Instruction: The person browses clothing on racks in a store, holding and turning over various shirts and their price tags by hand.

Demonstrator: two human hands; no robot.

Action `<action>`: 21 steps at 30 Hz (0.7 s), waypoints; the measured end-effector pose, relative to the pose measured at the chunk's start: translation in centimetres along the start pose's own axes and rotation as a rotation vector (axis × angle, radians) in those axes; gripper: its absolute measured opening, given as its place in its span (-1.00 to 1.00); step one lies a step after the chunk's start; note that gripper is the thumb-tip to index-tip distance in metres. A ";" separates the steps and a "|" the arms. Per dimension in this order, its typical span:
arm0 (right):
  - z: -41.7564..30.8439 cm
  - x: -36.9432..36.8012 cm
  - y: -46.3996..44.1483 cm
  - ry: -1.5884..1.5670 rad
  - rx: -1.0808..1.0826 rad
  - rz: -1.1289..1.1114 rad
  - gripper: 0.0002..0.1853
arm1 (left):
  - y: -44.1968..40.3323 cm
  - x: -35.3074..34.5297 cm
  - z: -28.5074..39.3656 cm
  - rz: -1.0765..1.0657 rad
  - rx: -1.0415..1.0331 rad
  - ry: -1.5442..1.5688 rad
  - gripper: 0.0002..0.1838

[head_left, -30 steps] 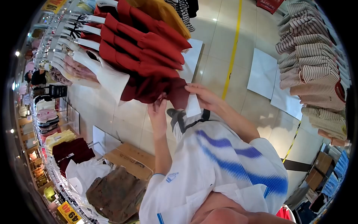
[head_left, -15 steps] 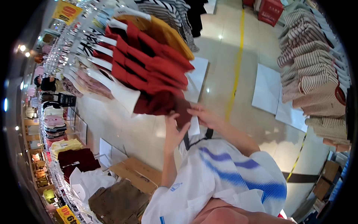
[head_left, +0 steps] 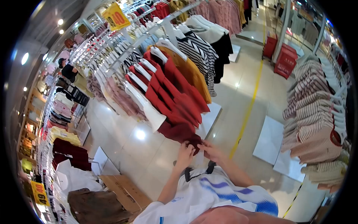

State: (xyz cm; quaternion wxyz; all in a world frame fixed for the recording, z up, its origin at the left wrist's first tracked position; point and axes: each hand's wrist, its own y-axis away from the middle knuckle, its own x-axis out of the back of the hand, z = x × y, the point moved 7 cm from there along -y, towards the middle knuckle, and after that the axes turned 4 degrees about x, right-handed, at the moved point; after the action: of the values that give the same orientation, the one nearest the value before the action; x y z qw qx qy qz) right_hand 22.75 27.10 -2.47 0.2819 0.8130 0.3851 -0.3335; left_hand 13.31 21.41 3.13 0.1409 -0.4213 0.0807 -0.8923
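My left hand [head_left: 184,155] and right hand [head_left: 212,151] pinched a dark maroon cloth garment [head_left: 178,129] by its end — bunched, not smoothed flat. It hung beside bright red cloth garments [head_left: 168,91].

Clock positions taken from my hands. My left hand [head_left: 185,156] and right hand [head_left: 211,151] both grip the lower end of dark red cloth [head_left: 178,130], fingers close together. Red tops [head_left: 167,87] hang at 11 o'clock, a mustard top [head_left: 195,74] beyond them. Striped tops [head_left: 311,127]: between 2 and 3. Maroon clothes [head_left: 70,154]: 9. Carton [head_left: 125,190]: 8. Person in black top [head_left: 68,72]: 10, well apart from me.
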 end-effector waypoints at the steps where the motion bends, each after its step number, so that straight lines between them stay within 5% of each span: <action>1: 0.0 -0.1 0.0 0.019 -0.005 -0.013 -0.54 | -0.1 0.3 0.3 0.023 0.002 0.002 -0.89; 12: 1.9 1.3 -1.3 0.246 -0.030 0.059 -0.52 | 0.8 0.9 0.3 0.121 0.045 -0.073 -0.92; 21: 3.3 -0.3 -1.1 0.073 0.079 0.093 -0.43 | 1.4 1.2 -2.8 0.059 0.069 0.063 -0.90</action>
State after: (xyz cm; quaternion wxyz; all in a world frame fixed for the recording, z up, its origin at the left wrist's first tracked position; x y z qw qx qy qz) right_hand 20.66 25.16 -4.52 0.2503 0.8521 0.3436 -0.3052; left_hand 10.61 19.79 1.87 0.1788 -0.3853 0.0668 -0.9028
